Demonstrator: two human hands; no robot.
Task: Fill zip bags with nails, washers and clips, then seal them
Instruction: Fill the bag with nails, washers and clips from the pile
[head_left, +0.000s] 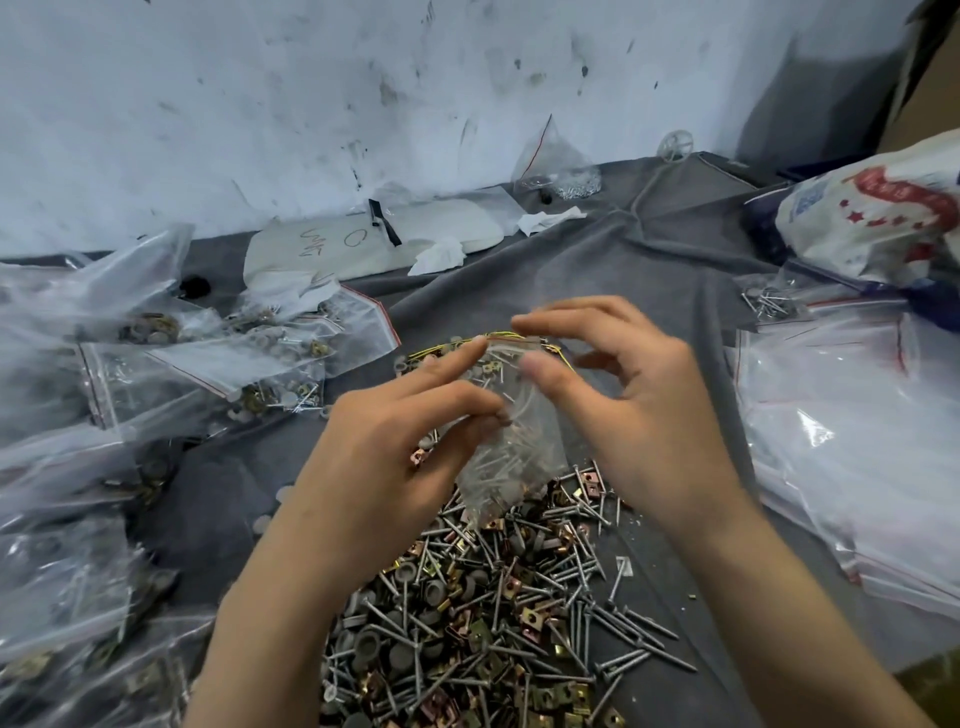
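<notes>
Item: zip bag (511, 436), part-filled, held just above the loose pile (493, 613) on the surface (649, 249). My left hand (384, 441) and right hand (639, 395) both pinch its mouth. Risk: a nail caught in the zip could leave it unsealed and spill the contents.

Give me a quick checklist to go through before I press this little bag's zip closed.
1. Grip on the zip bag: ok, left hand and right hand both hold its upper part.
2. Bag holds nails: ok, they show through the plastic.
3. Other parts inside too: cannot tell, blurred.
4. Zip strip free of hardware: cannot tell.
5. Bag above the loose pile, so any spill should land there: ok.
6. Zip already closed: cannot tell.
</notes>
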